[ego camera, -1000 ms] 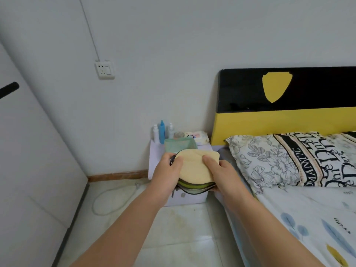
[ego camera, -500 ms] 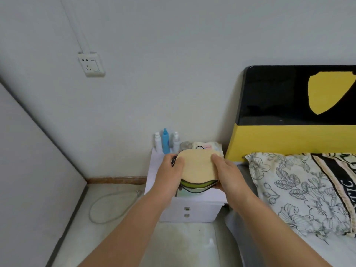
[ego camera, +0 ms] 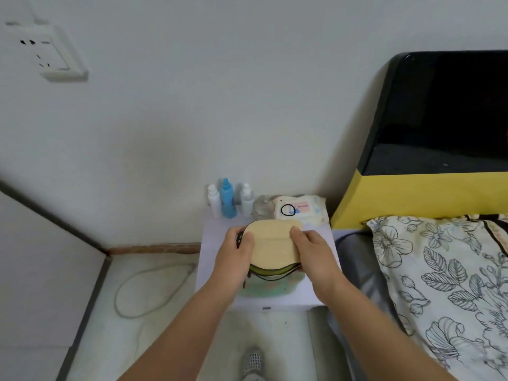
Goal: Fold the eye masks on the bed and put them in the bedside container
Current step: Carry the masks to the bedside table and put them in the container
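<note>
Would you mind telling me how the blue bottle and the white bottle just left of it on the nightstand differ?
The blue bottle is bright blue, while the white bottle is white. The blue bottle stands taller and looks wider than the white bottle. Both stand upright at the back of the nightstand against the wall, beyond the folded eye masks held in both hands.

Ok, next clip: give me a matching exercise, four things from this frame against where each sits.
Things:
1. stack of folded eye masks
2. blue plastic bottle
3. black hair tie
4. floral pillow

Places:
A. on the wet wipes pack
B. on the bed
C. between both hands, left hand and right hand
D. back of the white bedside table, by the wall

Pairs: 1-C, 2-D, 3-A, 4-B
</note>
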`<state>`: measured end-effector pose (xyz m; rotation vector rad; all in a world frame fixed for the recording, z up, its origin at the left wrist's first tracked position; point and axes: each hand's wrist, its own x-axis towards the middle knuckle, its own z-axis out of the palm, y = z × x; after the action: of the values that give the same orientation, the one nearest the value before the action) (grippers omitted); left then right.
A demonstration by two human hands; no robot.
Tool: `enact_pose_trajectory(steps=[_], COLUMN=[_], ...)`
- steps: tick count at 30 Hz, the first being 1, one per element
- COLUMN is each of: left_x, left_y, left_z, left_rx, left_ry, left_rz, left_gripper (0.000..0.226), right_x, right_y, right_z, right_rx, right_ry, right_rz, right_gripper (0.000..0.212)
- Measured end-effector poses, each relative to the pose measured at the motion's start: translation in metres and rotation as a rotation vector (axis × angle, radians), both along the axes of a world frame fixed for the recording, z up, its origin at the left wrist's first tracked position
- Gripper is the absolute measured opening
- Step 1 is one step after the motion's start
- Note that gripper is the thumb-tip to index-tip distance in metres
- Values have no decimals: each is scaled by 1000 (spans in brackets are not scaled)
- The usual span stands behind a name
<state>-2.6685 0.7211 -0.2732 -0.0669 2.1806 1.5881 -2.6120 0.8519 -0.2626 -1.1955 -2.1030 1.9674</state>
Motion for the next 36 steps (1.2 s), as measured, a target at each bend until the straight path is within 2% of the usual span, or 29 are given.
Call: enact_pose_trajectory(steps=[9, 15, 18, 20, 24, 30, 36], left_x=[-52, -65, -67, -66, -67, -77, -80], left_y=[24, 34, 41, 46, 59, 67, 64], left_z=[-69, -126, -156, -176, -209, -241, -253], left_rx=[-108, -178, -236, -274, -261, -276, -331], left_ry=[-41, -91, -113, -145, -211, -264, -314], left_rz=[-67, -67, -68, -70, 8, 127, 151], left_gripper=[28, 18, 21, 16, 20, 28, 31], right_x=[-50, -69, -76, -80, -91, -110, -115], right_y=[16, 25, 26, 25, 23, 22, 20], right_z=[-71, -128, -159, -180, -217, -254, -275], right_rx=[-3, 29, 50, 77, 91, 109, 61], right_ry=[-130, -171, -217, -251, -360, -475, -578], right_rz=[-13, 23, 19, 15, -26, -17, -45], right_gripper=[18, 10, 19, 29, 39, 43, 42])
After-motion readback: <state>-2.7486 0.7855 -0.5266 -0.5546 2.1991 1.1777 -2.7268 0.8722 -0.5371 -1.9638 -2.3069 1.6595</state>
